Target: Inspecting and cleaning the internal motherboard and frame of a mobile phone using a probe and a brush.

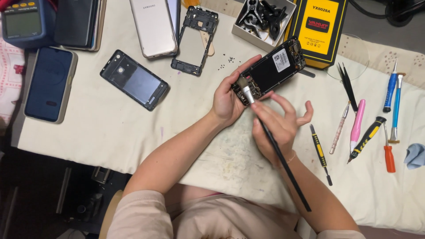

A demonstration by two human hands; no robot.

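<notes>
My left hand (pixel 229 96) grips the near end of an opened phone (pixel 274 68), back cover off, black battery and circuit board showing, held tilted above the table. My right hand (pixel 279 124) pinches a thin brush with a long black handle (pixel 283 163) and a metal ferrule. The brush's bristle tip (pixel 243 83) touches the phone's lower board, next to my left thumb. Both forearms reach in from the bottom of the view.
A cream cloth (pixel 133 128) covers the table. On it lie a black phone frame (pixel 134 79), a dark phone (pixel 48 83), a gold phone back (pixel 153 26), a mid-frame (pixel 195 40), tiny screws (pixel 226 61), a parts box (pixel 262 17), a yellow box (pixel 318 28), tweezers (pixel 348 86), and several screwdrivers (pixel 366 138).
</notes>
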